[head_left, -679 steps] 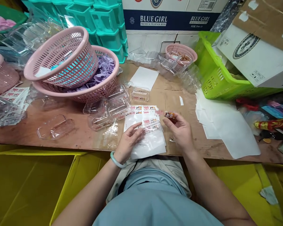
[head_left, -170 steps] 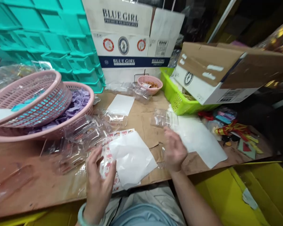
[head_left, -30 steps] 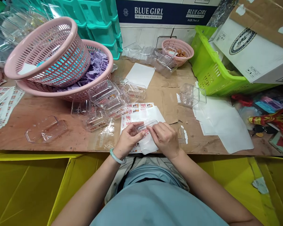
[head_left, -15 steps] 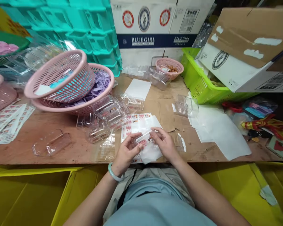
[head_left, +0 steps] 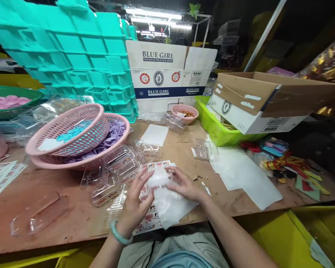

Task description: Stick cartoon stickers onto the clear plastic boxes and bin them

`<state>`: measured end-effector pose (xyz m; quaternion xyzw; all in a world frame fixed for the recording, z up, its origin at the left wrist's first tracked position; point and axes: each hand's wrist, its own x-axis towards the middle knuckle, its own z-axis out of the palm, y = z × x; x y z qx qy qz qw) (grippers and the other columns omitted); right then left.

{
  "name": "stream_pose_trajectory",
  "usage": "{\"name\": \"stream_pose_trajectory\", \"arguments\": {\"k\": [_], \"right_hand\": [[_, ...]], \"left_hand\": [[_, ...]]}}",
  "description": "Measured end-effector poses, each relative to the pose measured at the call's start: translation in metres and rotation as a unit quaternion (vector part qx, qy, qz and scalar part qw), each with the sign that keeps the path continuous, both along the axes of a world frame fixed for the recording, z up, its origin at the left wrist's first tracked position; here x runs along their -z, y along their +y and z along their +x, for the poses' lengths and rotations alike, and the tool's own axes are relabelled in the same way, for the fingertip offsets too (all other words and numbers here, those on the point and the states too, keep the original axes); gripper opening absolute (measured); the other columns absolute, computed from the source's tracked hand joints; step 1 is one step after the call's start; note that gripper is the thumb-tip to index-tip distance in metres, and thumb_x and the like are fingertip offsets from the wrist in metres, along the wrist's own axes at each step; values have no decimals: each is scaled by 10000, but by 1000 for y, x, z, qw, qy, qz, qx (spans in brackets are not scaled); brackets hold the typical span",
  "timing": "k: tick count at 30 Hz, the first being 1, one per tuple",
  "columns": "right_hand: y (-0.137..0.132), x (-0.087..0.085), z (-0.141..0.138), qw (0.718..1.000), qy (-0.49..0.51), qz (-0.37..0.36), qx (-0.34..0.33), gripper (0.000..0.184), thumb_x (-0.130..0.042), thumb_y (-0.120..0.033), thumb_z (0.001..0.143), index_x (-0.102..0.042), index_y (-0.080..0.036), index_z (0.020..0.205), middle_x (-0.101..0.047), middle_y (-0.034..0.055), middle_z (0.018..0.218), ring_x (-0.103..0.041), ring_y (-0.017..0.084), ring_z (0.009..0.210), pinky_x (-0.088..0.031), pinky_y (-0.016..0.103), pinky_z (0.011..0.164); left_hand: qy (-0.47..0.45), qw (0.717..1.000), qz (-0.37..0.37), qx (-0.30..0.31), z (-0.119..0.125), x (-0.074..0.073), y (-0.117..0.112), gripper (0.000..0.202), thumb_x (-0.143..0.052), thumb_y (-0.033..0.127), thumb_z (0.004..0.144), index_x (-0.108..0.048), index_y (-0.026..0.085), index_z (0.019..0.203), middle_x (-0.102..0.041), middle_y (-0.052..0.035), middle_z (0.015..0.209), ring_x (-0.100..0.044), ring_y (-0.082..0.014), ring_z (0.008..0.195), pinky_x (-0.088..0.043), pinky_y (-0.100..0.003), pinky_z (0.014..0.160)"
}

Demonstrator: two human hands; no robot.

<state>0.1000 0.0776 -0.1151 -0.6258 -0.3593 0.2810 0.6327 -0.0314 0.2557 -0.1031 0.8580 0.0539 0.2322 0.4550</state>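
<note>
My left hand and my right hand face each other over the middle of the bench. Between their curved fingers is a clear plastic box, smeared by motion, with fingers and thumbs at both ends. Below it lie a white backing sheet and a sheet of red and pink printed stickers. To the left of my hands, several clear plastic boxes are heaped, some with stickers on them.
Pink baskets with blue and purple pieces stand on the left. Turquoise crates and a white carton rise behind. A lime basket under an open carton and loose white sheets are at the right.
The view has tilted up, showing more of the crates, cartons and ceiling lights. My hands have spread slightly around the box, and the printed sticker seen between them is now blurred.
</note>
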Motion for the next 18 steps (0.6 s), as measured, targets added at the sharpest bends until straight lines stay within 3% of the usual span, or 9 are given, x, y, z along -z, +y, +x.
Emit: {"name": "stream_pose_trajectory", "arguments": {"k": [2,4,6,10,13,15,17,18], "right_hand": [[21,2,30,987,-67,25,141,539,-717,-354,777,-452,-297,1243,-484,69,1331,-468,193,1305,-381,393,1104],[45,3,61,956,-101,8,276,535,-698,-354,768,-407,-262,1207,-488,100,1282,-532,206,1224,-446,396,1039],[70,5,85,940,-109,-6,323,539,-680,-331,765,-377,-238,1201,-458,126,1300,-520,221,1214,-444,412,1028],[121,4,108,937,-178,-69,291,528,-682,-262,754,-405,-216,1201,-489,122,1302,-472,240,1247,-389,414,1066],[138,-5,108,932,-228,-149,239,558,-669,-235,775,-409,-185,1267,-519,142,1312,-487,259,1247,-388,429,1064],[123,-10,96,933,-239,-161,217,615,-669,-269,794,-391,-173,1334,-480,159,1383,-442,270,1310,-352,446,1099],[81,-11,73,931,-283,-161,168,678,-656,-369,822,-358,-199,1407,-409,148,1471,-361,276,1384,-295,473,1140],[52,-9,56,929,-313,-167,107,732,-662,-423,814,-337,-223,1439,-383,134,1502,-318,283,1414,-261,494,1156]], "left_hand": [[-66,993,77,-53,11,-4,-5,464,-543,170,864,-522,247,1321,-417,-115,1474,-372,-283,1383,-309,-518,1134],[-80,990,104,-42,15,-2,-12,445,-519,153,874,-523,240,1310,-456,-114,1443,-418,-264,1350,-350,-498,1113],[-56,994,91,-14,11,7,-22,401,-507,154,883,-549,242,1272,-513,-106,1390,-465,-246,1311,-377,-482,1099],[25,998,-45,-47,-5,35,-39,358,-522,220,891,-563,233,1246,-508,-114,1389,-457,-245,1319,-398,-476,1087],[57,975,-195,-86,-13,46,-39,377,-547,299,886,-549,219,1254,-450,-127,1439,-421,-251,1352,-409,-454,1084],[53,960,-258,-95,-17,46,-33,397,-575,342,872,-552,206,1244,-455,-130,1437,-427,-250,1350,-398,-434,1097],[48,952,-283,-108,-24,43,-25,413,-611,375,851,-569,196,1221,-487,-129,1412,-451,-250,1330,-386,-422,1109],[49,950,-285,-116,-28,41,-22,418,-626,389,841,-580,194,1208,-506,-126,1395,-468,-251,1313,-388,-421,1108]]}}
